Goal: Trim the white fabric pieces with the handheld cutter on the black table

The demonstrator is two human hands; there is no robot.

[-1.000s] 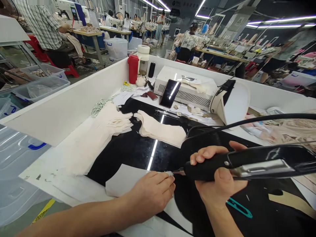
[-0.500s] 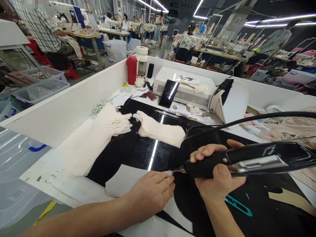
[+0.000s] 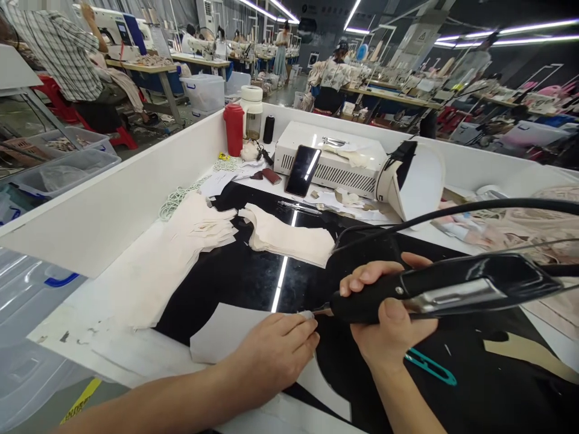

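Note:
My right hand (image 3: 384, 307) is wrapped around a corded black hot knife (image 3: 434, 289) with a metal lever and a narrow metal tip. That tip points left and sits right at the fingertips of my left hand (image 3: 275, 346). The left hand is closed, fingers together, pressing on a white curved pattern piece (image 3: 221, 331); its thumb is hidden. Something pale covers the tip of one left finger. Whether the metal tip touches the piece cannot be made out. Beyond the hands lies a stack of cream fabric pieces (image 3: 289, 235) on the black board (image 3: 253, 283).
A larger cream stack (image 3: 167, 259) lies at left. Behind are a phone (image 3: 303, 170), a white vented box (image 3: 330, 150), a red bottle (image 3: 234, 129) and a lamp-like white cone (image 3: 420, 181). A teal cutter (image 3: 432, 367) lies by my right wrist. The black cable (image 3: 488, 208) arcs across the right.
The view has shifted slightly, so the scene sits a little further left. Both hands keep nearly the same pose at the pattern piece. A co-worker at far left has raised a hand.

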